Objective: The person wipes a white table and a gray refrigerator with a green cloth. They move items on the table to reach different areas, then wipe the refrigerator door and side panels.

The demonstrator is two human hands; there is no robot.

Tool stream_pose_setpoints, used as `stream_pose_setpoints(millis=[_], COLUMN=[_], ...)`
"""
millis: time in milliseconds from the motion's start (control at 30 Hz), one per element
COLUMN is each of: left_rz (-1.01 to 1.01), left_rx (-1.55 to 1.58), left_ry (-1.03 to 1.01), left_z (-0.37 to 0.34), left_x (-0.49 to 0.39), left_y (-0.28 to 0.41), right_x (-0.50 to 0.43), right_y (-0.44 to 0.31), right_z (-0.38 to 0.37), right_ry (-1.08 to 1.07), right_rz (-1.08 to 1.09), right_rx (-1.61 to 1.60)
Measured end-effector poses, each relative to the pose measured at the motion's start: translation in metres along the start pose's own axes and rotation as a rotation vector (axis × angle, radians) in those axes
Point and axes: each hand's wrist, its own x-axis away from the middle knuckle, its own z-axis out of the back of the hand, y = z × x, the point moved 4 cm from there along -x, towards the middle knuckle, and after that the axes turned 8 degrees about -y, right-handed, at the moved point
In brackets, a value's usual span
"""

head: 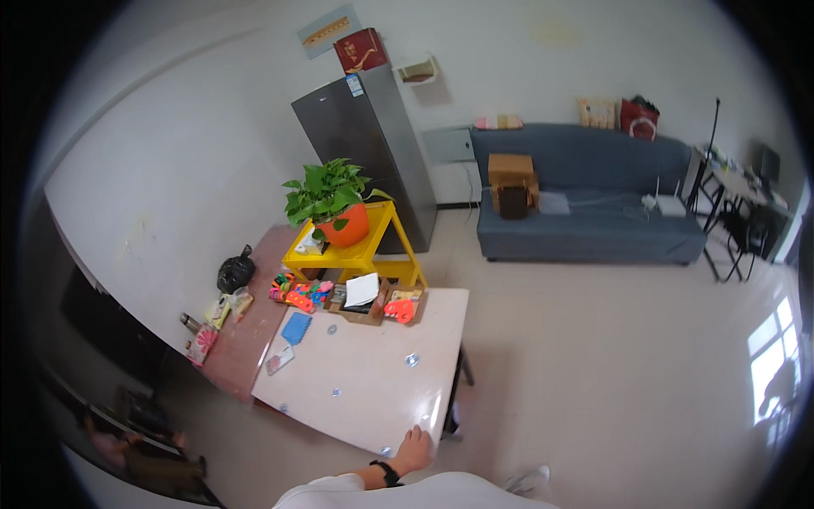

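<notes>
My left hand (414, 448), with a black band on its wrist, rests at the near right corner of a pale table (375, 413). Its fingers are bent on the tabletop, and whatever lies beneath the palm is hidden. Small round silvery objects, one of them (412, 360) larger, lie spread over the surface. Towards the left edge are a blue cloth (296, 328) and a patterned card-like item (280, 361). Along the far edge stand open boxes (360, 315) with colourful plastic pieces (302, 296) and white paper (362, 290). My right hand is out of view.
A yellow stand (375, 235) holding a potted plant (343, 226) stands behind the table. A reddish table (248, 343) adjoins on the left. Farther off are a dark refrigerator (356, 127) and a blue-grey sofa (591, 235). A shoe (531, 481) shows on the tiled floor below.
</notes>
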Motion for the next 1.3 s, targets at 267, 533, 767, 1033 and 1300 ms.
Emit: stream_pose_setpoints(millis=[267, 533, 767, 1033, 1300], left_rz=[-0.143, -0.332, -0.232, -0.256, -0.330], left_rx=[0.111, 1.103, 1.856, 1.909, 1.305], left_ry=[0.273, 0.176, 0.107, 0.416, 0.648], left_z=[0.065, 0.240, 0.316, 0.402, 0.586], left_x=[-0.117, -0.243, -0.341, -0.451, -0.479], left_y=[0.142, 0.277, 0.270, 0.141, 0.026], right_x=[-0.017, -0.117, -0.122, -0.177, -0.229], right_y=[-0.082, -0.317, -0.593, -0.792, -0.963], right_z=[0.162, 0.301, 0.177, 0.132, 0.119], right_ry=[0.034, -0.112, -0.307, -0.658, -0.760], right_rz=[0.075, 0.550, 1.213, 1.102, 0.807], right_rx=[-0.809, -0.764, 0.149, -0.101, -0.465])
